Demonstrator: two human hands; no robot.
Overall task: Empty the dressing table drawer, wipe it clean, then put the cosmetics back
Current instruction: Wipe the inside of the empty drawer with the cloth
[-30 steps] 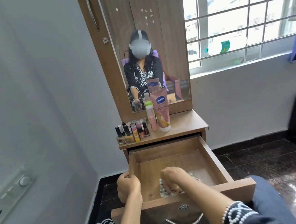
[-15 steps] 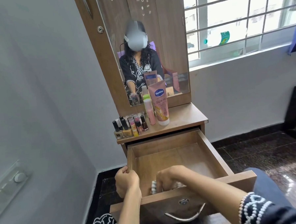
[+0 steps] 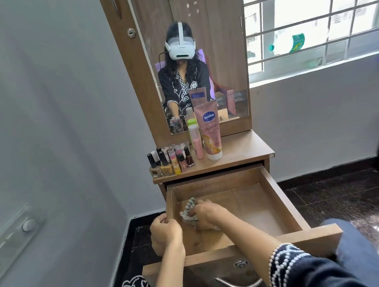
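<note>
Since a second ago my right hand (image 3: 206, 217) has carried the cloth (image 3: 188, 210) from the near front of the drawer (image 3: 281, 201) deeper in and toward its left wall, and my view has dipped closer to the open box. My fingers are curled tight around the cloth, a crumpled grey-and-white patterned rag that bunches up past my knuckles and presses on the drawer floor. My left hand (image 3: 166, 234) stays where it was, closed over the top edge of the left drawer wall, near the front corner.

Apart from the cloth and my hand, the drawer holds nothing: a shallow rectangular box of light wood-grain laminate with a smooth, matte bottom and straight thin walls. Its front panel carries a curved metal handle (image 3: 237, 284) and a small round lock (image 3: 241, 263) above it.

All the cosmetics stand on the dressing table top (image 3: 248, 150), behind the drawer. At the left edge is a tight cluster of small nail polish bottles (image 3: 171, 162), glass with black caps, in yellow, tan and dark red. Beside them a slim pink bottle (image 3: 196, 142) stands upright, touching a green-capped bottle (image 3: 192, 123) behind it. Next to those a tall pink Vaseline tube (image 3: 210, 129) stands on its white cap. The mirror (image 3: 202, 61) behind reflects them in its wooden frame.
</note>
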